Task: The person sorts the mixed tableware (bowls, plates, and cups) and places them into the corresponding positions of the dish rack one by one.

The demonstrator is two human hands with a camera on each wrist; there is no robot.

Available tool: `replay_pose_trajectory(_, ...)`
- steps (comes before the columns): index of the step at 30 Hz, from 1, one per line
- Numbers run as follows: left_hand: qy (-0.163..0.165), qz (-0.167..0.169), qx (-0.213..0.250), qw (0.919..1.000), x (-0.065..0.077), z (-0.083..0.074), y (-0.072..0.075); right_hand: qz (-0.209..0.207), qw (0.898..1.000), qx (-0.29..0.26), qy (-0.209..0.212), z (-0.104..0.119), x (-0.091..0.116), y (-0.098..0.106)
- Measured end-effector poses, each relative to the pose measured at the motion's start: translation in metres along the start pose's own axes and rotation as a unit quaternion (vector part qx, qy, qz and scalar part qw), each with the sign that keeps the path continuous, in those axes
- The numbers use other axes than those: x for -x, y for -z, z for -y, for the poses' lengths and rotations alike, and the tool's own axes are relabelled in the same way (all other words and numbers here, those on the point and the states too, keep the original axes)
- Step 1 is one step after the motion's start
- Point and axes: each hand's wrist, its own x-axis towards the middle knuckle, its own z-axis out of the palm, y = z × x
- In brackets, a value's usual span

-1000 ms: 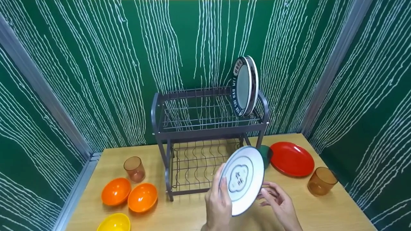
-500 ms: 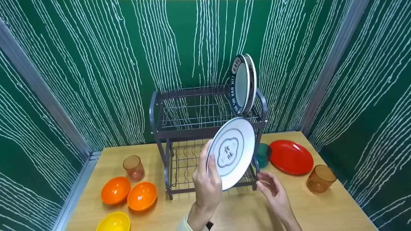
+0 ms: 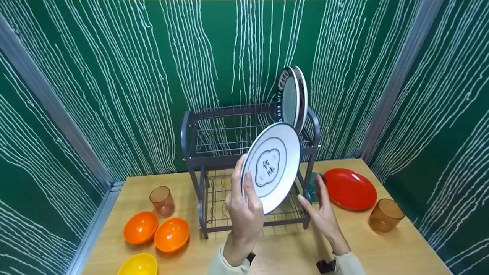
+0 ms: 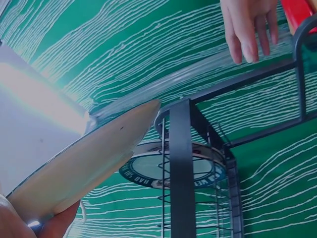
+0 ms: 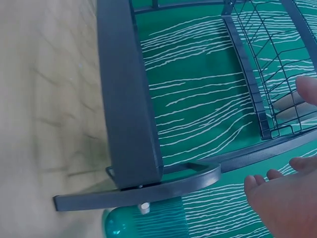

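My left hand (image 3: 244,204) grips a white plate (image 3: 280,183) by its left edge, thumb over the face. The plate has a thin dark rim and dark characters inside a cloud-shaped outline. It is tilted and overlaps the front of the dark dish rack (image 3: 229,157) in the head view. From below, the left wrist view shows the plate's pale underside (image 4: 89,163). Right of the plate, my right hand (image 3: 324,223) has its fingers extended and holds nothing. Two patterned plates (image 3: 288,99) stand upright at the right end of the rack's upper shelf, partly hidden.
A red plate (image 3: 349,190), an amber cup (image 3: 386,215) and a partly hidden green cup (image 3: 312,191) are at the right. Left of the rack are a brownish cup (image 3: 162,201), two orange bowls (image 3: 140,228) and a yellow bowl (image 3: 138,265). Green, white-streaked walls enclose the table (image 3: 282,248).
My left hand has raised the plate up and slightly left, towards the upper shelf. My right hand has moved apart from the plate and its fingers have straightened.
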Motion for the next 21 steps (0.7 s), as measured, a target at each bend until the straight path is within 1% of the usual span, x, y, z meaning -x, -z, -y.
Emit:
replay_pose_trajectory(3, -0.010, -0.008, 0.005, 0.9999, -0.007, 0.000, -0.002, 0.005, 1.000, 0.007, 0.017, 0.008, -0.003, -0.002)
replay_pose_trajectory(5, -0.022, -0.012, 0.007, 0.9996, -0.012, 0.000, -0.003, 0.007, 1.000, 0.012, 0.023, 0.010, -0.005, -0.003)
replay_pose_trajectory(10, -0.042, -0.025, 0.010, 0.9988, -0.024, 0.001, -0.009, 0.015, 1.000, 0.016, 0.000, 0.012, -0.010, -0.001)
replay_pose_trajectory(12, -0.041, -0.030, 0.010, 0.9987, -0.028, 0.002, -0.011, 0.019, 1.000, 0.020, -0.011, 0.013, -0.011, -0.001)
replay_pose_trajectory(15, -0.038, -0.035, 0.010, 0.9986, -0.033, 0.002, -0.014, 0.021, 1.000, 0.015, -0.016, 0.013, -0.014, -0.001)
replay_pose_trajectory(19, -0.040, -0.045, 0.014, 0.9981, -0.039, 0.004, -0.019, 0.014, 1.000, -0.006, -0.004, 0.011, -0.019, -0.002)
replay_pose_trajectory(21, -0.044, -0.052, 0.017, 0.9975, -0.043, 0.004, -0.022, 0.010, 1.000, -0.017, 0.011, 0.007, -0.025, -0.004)
